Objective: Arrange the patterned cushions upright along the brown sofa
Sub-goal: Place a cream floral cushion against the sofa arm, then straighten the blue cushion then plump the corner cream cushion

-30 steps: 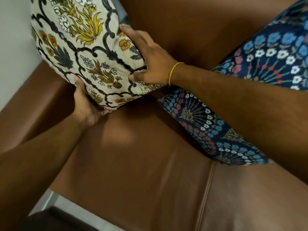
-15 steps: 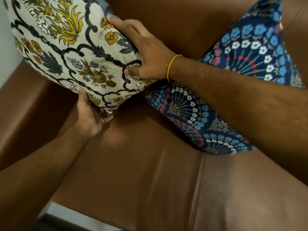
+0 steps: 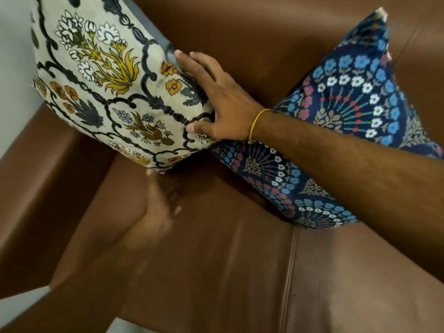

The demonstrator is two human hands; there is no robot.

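Observation:
A cream cushion (image 3: 108, 97) with yellow and black flowers stands tilted in the corner of the brown sofa (image 3: 216, 260), against the left armrest and the backrest. My right hand (image 3: 221, 104) grips its right edge, thumb on the front and fingers over the side. Blurred and just below the cushion's lower corner, my left hand (image 3: 158, 212) holds nothing, with its thumb tip close to the fabric. A dark blue cushion (image 3: 348, 99) with peacock-fan flowers leans on the backrest to the right, partly hidden by my right forearm.
The sofa's left armrest (image 3: 43, 188) runs along a pale wall (image 3: 14, 68). A seam (image 3: 292, 260) splits the seat cushions. Pale floor (image 3: 21, 306) shows at the bottom left.
My left hand has dropped off the cream cushion's underside and moved down over the seat. The cream cushion has come lower and turned more upright, still gripped by my right hand.

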